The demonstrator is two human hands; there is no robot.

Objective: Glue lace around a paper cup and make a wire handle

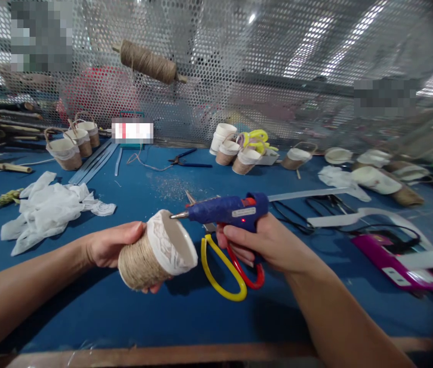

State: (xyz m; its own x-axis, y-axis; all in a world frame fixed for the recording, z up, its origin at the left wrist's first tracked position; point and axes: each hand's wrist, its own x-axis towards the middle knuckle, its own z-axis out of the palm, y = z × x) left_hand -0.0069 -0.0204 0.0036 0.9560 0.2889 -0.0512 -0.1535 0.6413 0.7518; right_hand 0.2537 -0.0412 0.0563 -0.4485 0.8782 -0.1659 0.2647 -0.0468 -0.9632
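My left hand point(114, 244) is closed around a small cup point(143, 260) wrapped in twine, with white lace along its rim. The cup is tilted, its mouth turned to the right. In my right hand point(252, 237) is a blue hot glue gun point(220, 210), a clear glue stick point(308, 194) jutting from its back. The nozzle is at the cup's rim; whether it touches, I cannot tell. Below the gun, scissors point(222, 291) with one yellow and one red handle lie on the blue table, partly hidden by my right hand.
White lace point(55, 207) is heaped at left. Finished-looking twine cups point(66, 153) stand behind it, others point(247, 159) at the back. Pliers point(185, 161) lie mid-table. A magenta power strip point(396, 263) and black cables point(296, 217) are at right. A twine spool point(149, 61) hangs before the mesh wall.
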